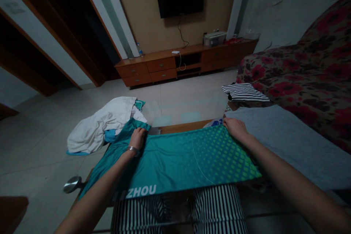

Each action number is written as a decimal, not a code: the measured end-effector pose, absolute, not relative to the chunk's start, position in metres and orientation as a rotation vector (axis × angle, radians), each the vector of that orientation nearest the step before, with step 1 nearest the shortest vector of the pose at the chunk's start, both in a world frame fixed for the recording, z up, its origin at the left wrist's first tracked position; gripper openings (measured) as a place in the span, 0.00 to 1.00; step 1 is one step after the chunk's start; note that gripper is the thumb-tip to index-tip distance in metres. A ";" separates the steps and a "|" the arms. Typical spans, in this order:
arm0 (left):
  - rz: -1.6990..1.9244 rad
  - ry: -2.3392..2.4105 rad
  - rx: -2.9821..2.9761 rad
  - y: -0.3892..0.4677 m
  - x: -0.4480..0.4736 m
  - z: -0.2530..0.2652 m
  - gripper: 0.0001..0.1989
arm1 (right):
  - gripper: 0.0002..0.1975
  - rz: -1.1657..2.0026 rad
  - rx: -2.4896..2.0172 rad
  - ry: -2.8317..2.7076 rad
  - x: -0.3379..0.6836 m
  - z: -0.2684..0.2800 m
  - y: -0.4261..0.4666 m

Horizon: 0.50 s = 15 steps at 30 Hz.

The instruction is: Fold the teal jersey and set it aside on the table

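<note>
A teal sports shirt point(178, 159) with a green dot pattern and white letters lies flat across a low wooden table point(182, 128) in front of me. My left hand point(137, 138), a metal bracelet at its wrist, pinches the shirt's far left part, fingers closed on the cloth. On the far right corner of the shirt my right hand point(236, 128) presses and grips the fabric. Below the shirt my striped trouser legs point(216, 208) show.
A white garment pile point(102, 124) over blue cloth sits on the table's left end. A grey cloth point(287, 139) and a folded striped garment point(244, 92) lie at the right, beside a floral sofa point(301, 76). A wooden TV cabinet point(186, 62) stands across the tiled floor.
</note>
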<state>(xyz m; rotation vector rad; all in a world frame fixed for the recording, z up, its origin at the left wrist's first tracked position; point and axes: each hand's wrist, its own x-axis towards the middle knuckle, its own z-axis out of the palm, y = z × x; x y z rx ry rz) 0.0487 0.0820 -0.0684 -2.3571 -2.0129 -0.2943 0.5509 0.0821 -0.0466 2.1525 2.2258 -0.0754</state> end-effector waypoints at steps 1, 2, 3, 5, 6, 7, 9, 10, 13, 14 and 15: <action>-0.316 -2.033 -2.321 0.080 0.051 -0.066 0.17 | 0.15 -0.019 2.163 2.220 0.548 -0.044 0.080; -0.343 -2.050 -2.271 0.076 0.054 -0.063 0.20 | 0.15 0.060 2.182 2.217 0.545 -0.042 0.077; -0.375 -2.058 -2.220 0.070 0.057 -0.059 0.22 | 0.15 0.150 2.203 2.225 0.541 -0.041 0.074; -0.432 -2.037 -2.177 0.056 0.067 -0.053 0.24 | 0.16 0.284 2.220 2.314 0.531 -0.041 0.064; -0.439 -2.009 -2.205 0.048 0.072 -0.051 0.24 | 0.17 0.288 2.202 2.400 0.525 -0.044 0.058; -0.427 -1.982 -2.253 0.040 0.077 -0.051 0.23 | 0.18 0.251 2.169 2.498 0.519 -0.049 0.052; -0.337 -1.958 -2.353 0.027 0.085 -0.056 0.21 | 0.19 0.135 2.102 2.650 0.509 -0.064 0.043; -0.269 -1.960 -2.388 0.022 0.088 -0.060 0.21 | 0.20 0.088 2.096 2.680 0.506 -0.073 0.041; -0.095 -1.988 -2.437 0.020 0.089 -0.075 0.27 | 0.24 0.027 2.170 2.636 0.505 -0.099 0.041; -0.065 -1.987 -2.447 0.021 0.087 -0.079 0.29 | 0.26 0.011 2.187 2.619 0.508 -0.105 0.043; -0.048 -1.979 -2.456 0.023 0.085 -0.083 0.30 | 0.27 -0.004 2.192 2.612 0.511 -0.109 0.046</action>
